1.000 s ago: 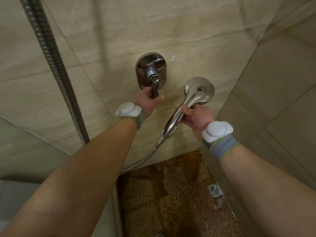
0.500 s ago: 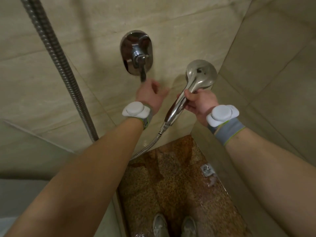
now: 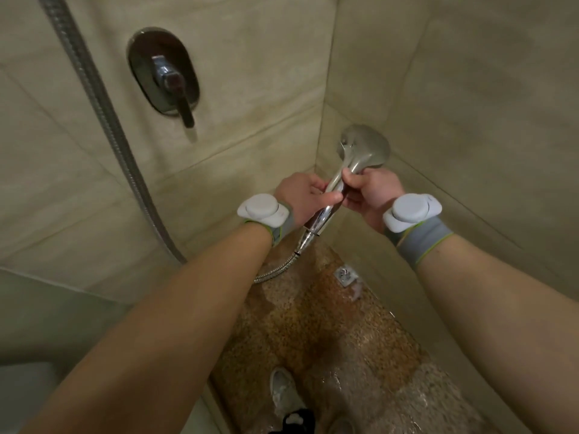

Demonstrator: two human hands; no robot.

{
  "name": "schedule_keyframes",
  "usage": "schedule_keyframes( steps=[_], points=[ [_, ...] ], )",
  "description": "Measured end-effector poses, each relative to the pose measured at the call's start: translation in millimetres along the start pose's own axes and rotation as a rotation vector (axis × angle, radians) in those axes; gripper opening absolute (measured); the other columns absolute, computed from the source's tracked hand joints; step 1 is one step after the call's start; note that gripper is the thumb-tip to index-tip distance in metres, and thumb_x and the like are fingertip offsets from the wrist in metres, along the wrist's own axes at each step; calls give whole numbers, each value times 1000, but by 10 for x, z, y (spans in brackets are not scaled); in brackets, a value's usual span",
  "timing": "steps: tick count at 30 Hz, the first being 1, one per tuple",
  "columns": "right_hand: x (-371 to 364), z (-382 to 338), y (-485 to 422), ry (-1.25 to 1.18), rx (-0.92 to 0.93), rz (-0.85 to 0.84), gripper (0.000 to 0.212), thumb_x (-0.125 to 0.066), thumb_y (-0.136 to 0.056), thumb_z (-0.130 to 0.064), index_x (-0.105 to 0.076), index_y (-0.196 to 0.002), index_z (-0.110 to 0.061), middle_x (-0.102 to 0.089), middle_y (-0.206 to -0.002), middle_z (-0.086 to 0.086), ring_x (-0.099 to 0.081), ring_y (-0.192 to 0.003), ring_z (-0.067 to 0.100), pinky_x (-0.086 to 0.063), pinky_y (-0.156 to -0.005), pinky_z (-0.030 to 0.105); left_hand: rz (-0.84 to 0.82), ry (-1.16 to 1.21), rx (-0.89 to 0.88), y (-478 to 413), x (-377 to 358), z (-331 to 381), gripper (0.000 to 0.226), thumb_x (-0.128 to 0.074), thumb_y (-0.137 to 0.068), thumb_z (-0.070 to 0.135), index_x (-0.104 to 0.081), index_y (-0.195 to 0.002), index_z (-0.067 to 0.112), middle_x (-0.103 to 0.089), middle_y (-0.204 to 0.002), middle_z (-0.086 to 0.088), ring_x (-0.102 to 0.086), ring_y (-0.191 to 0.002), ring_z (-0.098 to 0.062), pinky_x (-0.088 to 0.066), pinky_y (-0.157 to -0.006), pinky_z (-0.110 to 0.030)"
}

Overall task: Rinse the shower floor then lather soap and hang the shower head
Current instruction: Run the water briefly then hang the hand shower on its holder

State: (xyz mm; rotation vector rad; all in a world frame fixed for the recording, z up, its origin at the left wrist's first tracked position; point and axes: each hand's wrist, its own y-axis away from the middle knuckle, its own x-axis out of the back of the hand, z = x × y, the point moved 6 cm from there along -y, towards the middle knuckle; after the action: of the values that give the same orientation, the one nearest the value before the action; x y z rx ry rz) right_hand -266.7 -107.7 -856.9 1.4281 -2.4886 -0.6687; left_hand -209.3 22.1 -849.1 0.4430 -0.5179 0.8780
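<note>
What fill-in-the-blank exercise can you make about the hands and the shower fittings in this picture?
1. The left hand and the right hand both grip the shower head by its ____.
2. The lever on the wall points ____.
3. The floor around the drain looks ____.

Missing words: handle; down; wet.

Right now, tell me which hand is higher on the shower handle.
The right hand: it grips the shower head below its disc; the left hand holds lower, toward the hose.
</note>
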Motion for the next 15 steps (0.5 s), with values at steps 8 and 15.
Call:
schedule_keyframes(
  steps=[8,15],
  points=[
    [949,483,472,-53,-56,58,9,-64,-89,-11,-58,-83,-13,-61,-80,6,-58,-69,19,-51,-59,28,-95,50,22,485,-955,357,19,-72,-77,44,-66,-76,26,-65,-65,11,-59,-58,0,-43,-55,-16],
    [1865,628,992,-40,-51,185,10,-62,-91,-10,-56,-82,-10,-62,-76,8,-61,-65,20,-51,-55,29,-250,31,-13,830,-1771,911,30,-72,-78,40,-71,-96,16,-71,-79,3,-64,-69,-8,-45,-62,-20]
  ],
)
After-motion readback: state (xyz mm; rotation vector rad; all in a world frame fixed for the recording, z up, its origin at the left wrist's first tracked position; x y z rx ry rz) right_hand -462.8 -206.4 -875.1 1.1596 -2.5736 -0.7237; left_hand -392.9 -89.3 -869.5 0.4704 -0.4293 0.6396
